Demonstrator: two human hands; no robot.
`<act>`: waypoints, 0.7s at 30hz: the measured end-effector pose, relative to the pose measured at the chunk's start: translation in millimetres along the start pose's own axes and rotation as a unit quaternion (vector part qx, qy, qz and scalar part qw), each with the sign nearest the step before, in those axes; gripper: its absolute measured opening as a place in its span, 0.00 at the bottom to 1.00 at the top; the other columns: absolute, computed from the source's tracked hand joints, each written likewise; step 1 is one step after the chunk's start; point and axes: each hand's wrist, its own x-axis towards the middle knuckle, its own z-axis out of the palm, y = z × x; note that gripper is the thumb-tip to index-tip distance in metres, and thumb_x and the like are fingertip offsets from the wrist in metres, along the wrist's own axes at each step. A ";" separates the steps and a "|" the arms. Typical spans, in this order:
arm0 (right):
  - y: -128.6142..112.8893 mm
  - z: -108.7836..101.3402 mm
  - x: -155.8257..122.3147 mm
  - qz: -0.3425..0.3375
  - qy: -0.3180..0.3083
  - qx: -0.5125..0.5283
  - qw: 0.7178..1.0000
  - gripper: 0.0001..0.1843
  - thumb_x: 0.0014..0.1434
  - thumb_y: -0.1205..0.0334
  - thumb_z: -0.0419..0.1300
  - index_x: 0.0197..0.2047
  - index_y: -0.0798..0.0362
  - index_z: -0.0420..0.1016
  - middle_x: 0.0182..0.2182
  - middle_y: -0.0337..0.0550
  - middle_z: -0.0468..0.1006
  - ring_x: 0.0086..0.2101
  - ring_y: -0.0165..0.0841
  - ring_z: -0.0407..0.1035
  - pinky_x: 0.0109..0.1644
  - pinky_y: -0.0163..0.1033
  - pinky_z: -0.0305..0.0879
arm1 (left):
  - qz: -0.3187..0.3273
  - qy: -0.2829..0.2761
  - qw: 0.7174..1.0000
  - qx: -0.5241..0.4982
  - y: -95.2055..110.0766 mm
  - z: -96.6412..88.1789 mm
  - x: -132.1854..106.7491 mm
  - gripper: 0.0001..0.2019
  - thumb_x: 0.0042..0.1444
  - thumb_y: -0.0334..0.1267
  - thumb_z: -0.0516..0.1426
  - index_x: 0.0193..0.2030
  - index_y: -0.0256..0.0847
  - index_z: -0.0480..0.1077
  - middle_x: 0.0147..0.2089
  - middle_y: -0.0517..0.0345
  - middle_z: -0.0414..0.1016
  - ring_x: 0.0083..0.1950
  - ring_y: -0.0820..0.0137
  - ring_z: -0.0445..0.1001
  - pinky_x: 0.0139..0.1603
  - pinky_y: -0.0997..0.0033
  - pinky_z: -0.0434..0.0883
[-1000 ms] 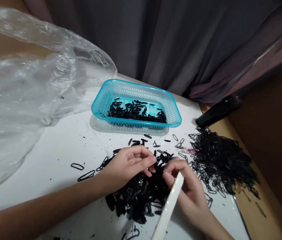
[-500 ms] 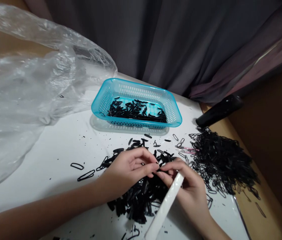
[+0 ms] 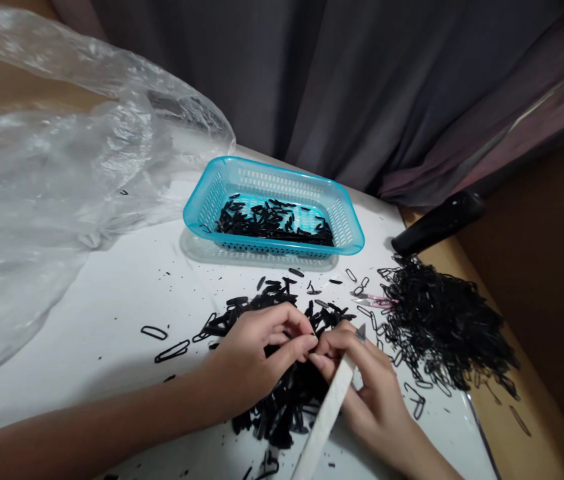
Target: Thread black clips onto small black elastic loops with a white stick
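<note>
My left hand (image 3: 257, 357) and my right hand (image 3: 362, 380) meet fingertip to fingertip over a heap of small black plastic pieces (image 3: 282, 400) on the white table (image 3: 112, 313). My left hand's fingers are pinched together on something small I cannot make out. Gripped in my right hand is a long white flat tool (image 3: 325, 417) that slants down toward me. A blue perforated basket (image 3: 272, 210) behind the hands holds more black pieces.
A tangled mound of thin black loops (image 3: 442, 320) lies at the right. A large clear plastic bag (image 3: 52, 160) covers the left side. A black handle-like object (image 3: 437, 223) rests at the table's right rim. Dark curtains hang behind.
Both hands have sunk lower onto the heap and drawn closer together. The white tool has tipped down and toward me.
</note>
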 end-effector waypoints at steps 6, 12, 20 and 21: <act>-1.3 -1.2 2.8 -0.044 -0.056 -0.025 0.997 0.09 0.65 0.73 0.51 0.41 0.49 0.65 0.33 0.39 0.68 0.34 0.33 0.64 0.38 0.37 0.61 | -0.066 -0.009 0.994 -0.081 2.1 0.4 1.7 0.06 0.58 0.38 0.58 0.33 0.39 0.67 0.26 0.66 0.71 0.31 0.74 0.74 0.35 0.76 0.72; -6.3 10.6 -3.0 -0.087 -0.148 0.034 0.985 0.05 0.65 0.69 0.56 0.40 0.49 0.70 0.33 0.39 0.72 0.34 0.32 0.65 0.37 0.36 0.61 | -0.013 0.124 0.990 -0.068 6.6 -24.5 23.1 0.12 0.57 0.44 0.61 0.37 0.36 0.68 0.27 0.63 0.74 0.25 0.77 0.73 0.29 0.77 0.70; 4.7 -2.3 2.9 0.125 0.055 0.227 0.964 0.07 0.67 0.56 0.59 0.37 0.47 0.69 0.28 0.33 0.65 0.25 0.25 0.57 0.27 0.32 0.53 | -0.010 0.023 0.992 -0.120 9.8 -20.0 20.0 0.12 0.57 0.44 0.62 0.38 0.36 0.70 0.27 0.63 0.74 0.24 0.78 0.71 0.27 0.78 0.70; 5.2 -2.7 4.0 0.139 0.056 0.244 0.958 0.08 0.66 0.55 0.59 0.37 0.48 0.69 0.27 0.32 0.64 0.23 0.25 0.56 0.26 0.32 0.52 | -0.010 0.017 0.992 -0.123 10.2 -19.7 19.4 0.12 0.57 0.44 0.62 0.38 0.36 0.70 0.28 0.63 0.74 0.24 0.78 0.71 0.26 0.78 0.70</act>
